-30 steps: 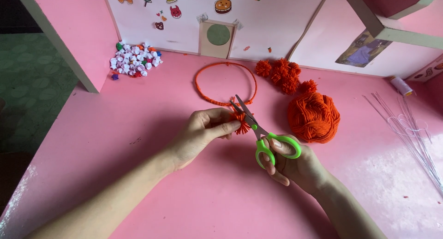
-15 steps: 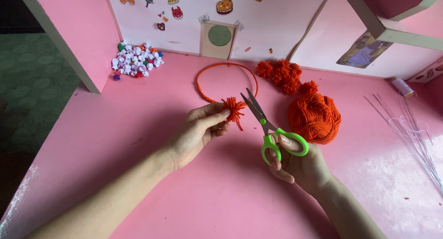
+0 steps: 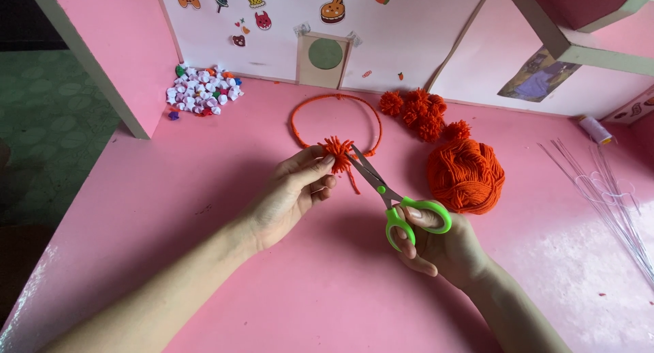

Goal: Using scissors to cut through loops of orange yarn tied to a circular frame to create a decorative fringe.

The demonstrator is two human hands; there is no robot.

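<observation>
Over the pink table (image 3: 204, 189), left hand (image 3: 289, 193) now pinches the pompom (image 3: 337, 152) higher; right hand (image 3: 436, 244) grips scissors (image 3: 381, 189), blades touching its three o'clock side.

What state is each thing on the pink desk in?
Small orange yarn pompom: pinched by left hand.
Green-handled scissors: in right hand, blades at pompom.
Orange yarn-wrapped ring: lying flat.
Orange yarn ball: wound, resting.
</observation>
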